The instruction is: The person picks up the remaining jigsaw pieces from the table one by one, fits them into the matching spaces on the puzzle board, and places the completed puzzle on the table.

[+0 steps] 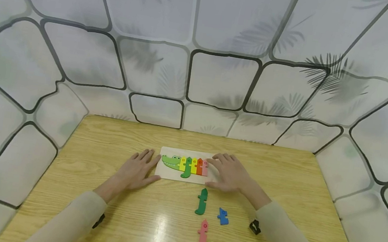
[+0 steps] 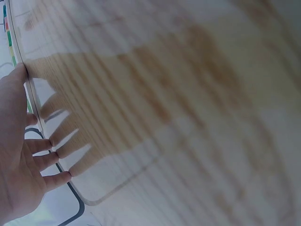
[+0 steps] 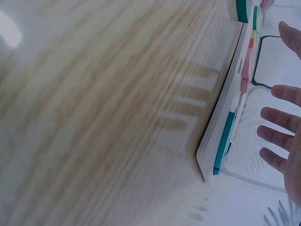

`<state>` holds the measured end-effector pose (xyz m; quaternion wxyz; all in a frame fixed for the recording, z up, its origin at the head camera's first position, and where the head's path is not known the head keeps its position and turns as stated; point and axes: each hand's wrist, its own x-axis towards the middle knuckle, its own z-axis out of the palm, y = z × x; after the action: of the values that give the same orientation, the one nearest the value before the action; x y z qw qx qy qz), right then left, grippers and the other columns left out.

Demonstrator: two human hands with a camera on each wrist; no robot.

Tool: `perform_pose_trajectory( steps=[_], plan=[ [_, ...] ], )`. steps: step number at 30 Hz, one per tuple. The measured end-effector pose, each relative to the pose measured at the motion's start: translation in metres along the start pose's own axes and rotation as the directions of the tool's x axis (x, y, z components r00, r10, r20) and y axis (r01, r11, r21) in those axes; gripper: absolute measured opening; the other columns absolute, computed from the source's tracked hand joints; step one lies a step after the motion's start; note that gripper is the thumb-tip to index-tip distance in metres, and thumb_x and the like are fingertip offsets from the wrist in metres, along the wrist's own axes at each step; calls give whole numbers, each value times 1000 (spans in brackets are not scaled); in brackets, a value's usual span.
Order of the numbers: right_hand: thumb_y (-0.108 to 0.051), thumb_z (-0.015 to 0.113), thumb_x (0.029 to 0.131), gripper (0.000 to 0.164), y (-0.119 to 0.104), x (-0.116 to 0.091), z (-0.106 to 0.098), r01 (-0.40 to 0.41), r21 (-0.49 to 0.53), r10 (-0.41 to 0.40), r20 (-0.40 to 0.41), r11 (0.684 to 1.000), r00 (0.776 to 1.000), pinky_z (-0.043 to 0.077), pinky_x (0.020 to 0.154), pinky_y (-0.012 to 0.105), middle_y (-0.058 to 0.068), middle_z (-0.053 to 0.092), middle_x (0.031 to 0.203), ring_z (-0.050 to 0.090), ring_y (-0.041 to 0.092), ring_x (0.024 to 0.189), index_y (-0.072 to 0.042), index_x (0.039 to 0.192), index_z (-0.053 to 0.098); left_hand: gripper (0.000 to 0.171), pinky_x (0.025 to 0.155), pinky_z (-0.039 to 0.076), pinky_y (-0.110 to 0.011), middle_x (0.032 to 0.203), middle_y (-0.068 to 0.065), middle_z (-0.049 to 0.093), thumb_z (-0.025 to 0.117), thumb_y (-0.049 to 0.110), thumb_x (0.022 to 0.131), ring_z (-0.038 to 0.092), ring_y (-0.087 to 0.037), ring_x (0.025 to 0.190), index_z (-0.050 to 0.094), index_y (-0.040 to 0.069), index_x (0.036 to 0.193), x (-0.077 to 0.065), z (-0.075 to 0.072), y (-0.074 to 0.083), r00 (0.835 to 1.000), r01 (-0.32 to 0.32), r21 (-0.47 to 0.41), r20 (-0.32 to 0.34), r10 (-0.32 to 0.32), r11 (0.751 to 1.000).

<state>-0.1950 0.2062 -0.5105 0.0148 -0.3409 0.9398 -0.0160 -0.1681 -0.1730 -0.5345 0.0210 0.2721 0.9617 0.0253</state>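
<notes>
In front of the board (image 1: 168, 174), nearest the camera: two pale sleeves (image 1: 70, 219), each with a black fitting (image 1: 254, 227) at its inner side. Loose on the table (image 1: 128, 219), same side of the board: pink piece (image 1: 203, 233), well off the near edge; blue piece (image 1: 223, 217), closer and further right; green piece (image 1: 202, 202), just off that edge.

Left of the board: left hand (image 1: 136, 171), fingers spread, gripping nothing, fingertips down on the table. Thumb is at the board's left edge; can't confirm contact.

Right end of the board: right hand (image 1: 229, 174) over it, fingers extended, nothing visible in its grip. Can't tell if any finger touches.

On the board: crocodile puzzle (image 1: 188, 165), head to the left, then yellow, green, yellow, orange-red, pink segments in a row. Right wrist view also shows a teal strip (image 3: 225, 139) with blue beside it at the board's right end.

Beyond the board: table's far edge, then white wall (image 1: 163, 71), stone-block outlines, palm-leaf prints.
</notes>
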Motion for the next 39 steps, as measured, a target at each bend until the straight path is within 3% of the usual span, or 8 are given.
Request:
perform_pose_trajectory(
  steps=[12,26,39],
  plan=[
    [-75,65,88,85,-10,-16,-2,57,-30,-60,-117,998,991,49,111,55,10,64,142,60,33,130,-18,151,58,81,120,43,-63,167,-27,39,51,63,104,41,-45,154,39,10,164,0,1,0,1000,13,-10,10,-12,1000],
    [-77,63,87,86,-22,-42,1,33,-39,-37,-120,999,992,52,108,55,9,63,144,60,32,132,-20,151,58,81,121,42,-63,167,-26,38,50,63,104,41,-44,155,38,11,164,0,1,1,1000,17,-8,14,-17,1000],
    [-78,66,85,86,-35,-60,6,46,-53,-55,-192,998,980,54,105,51,6,66,139,62,29,127,-19,149,60,81,121,41,-64,167,-27,38,50,63,105,40,-45,155,38,10,164,0,-1,1,1000,18,-14,21,-17,1000]
  ],
)
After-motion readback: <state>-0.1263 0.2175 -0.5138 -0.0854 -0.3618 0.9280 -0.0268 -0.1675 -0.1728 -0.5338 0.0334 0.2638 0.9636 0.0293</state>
